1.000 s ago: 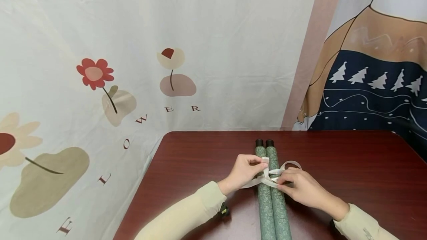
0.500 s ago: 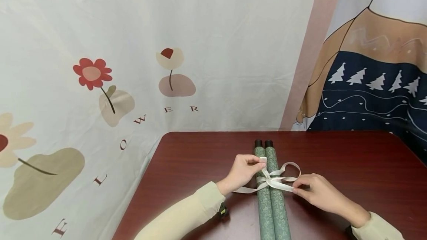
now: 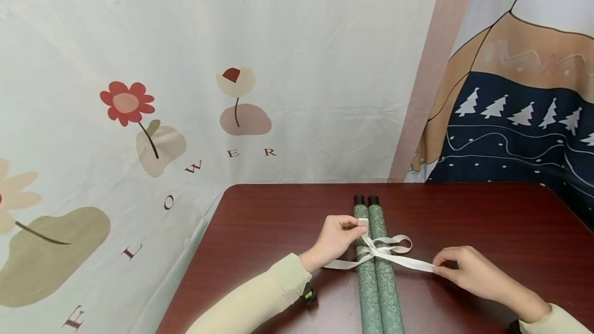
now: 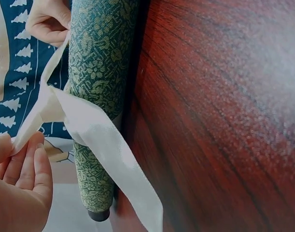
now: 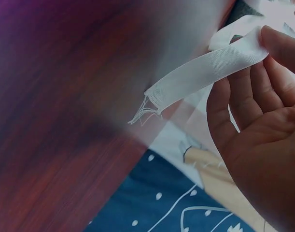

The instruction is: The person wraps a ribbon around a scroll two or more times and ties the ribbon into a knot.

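A green floral scroll, rolled as two parallel rods (image 3: 369, 298) with black end knobs, lies lengthwise on the table. White ribbon (image 3: 408, 263) crosses both rods and gathers at a knot. My left hand (image 3: 333, 238) pinches a folded part of the ribbon between thumb and fingers, over the left rod. My right hand (image 3: 473, 272) pinches a ribbon strand stretched out to the right of the scroll; in the right wrist view its frayed end (image 5: 154, 99) sticks out past the fingers. A small ribbon loop (image 3: 402, 244) lies right of the knot, and a tail (image 3: 341, 265) runs left.
The dark red wooden table (image 3: 278, 210) extends on both sides of the scroll. Behind it hangs a pale cloth (image 3: 325, 92) printed with flowers and letters, and a figure in a navy pattern at right. A dark wrist device (image 3: 309, 293) shows below the left sleeve.
My right hand has moved from the knot out to the right, drawing the ribbon strand straight. The loop on the right has become smaller. My left hand has barely moved.
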